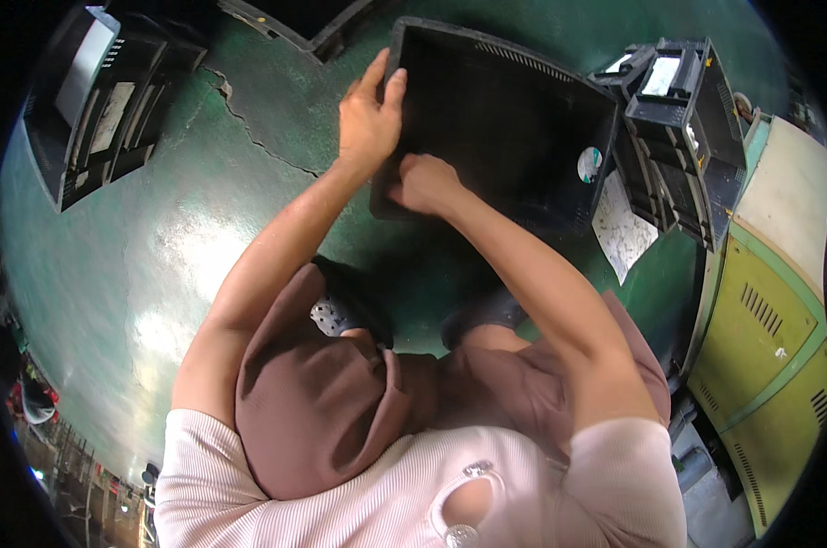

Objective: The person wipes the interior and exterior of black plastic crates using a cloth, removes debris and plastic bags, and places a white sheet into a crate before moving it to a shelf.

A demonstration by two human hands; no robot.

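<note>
Firstly, one black crate [500, 128], open side toward the wearer, ahead of the feet on the green floor [185, 192], well in from the floor's right edge; whether its base lies flat cannot be told. Left grip [371, 121]: fingers extended, touching the crate's left rim near the far left corner; clamped or merely resting, cannot tell. Right grip [429, 185]: fingers curled, at the near left corner of the crate; contents, if any, hidden. One round white-and-teal label [590, 165], on the crate's right wall. One printed sheet [625, 228], just beyond the near right corner. Stacked black crates [683, 114], just beside the right wall. One yellow-green cabinet [751, 320], along the floor's right edge.
</note>
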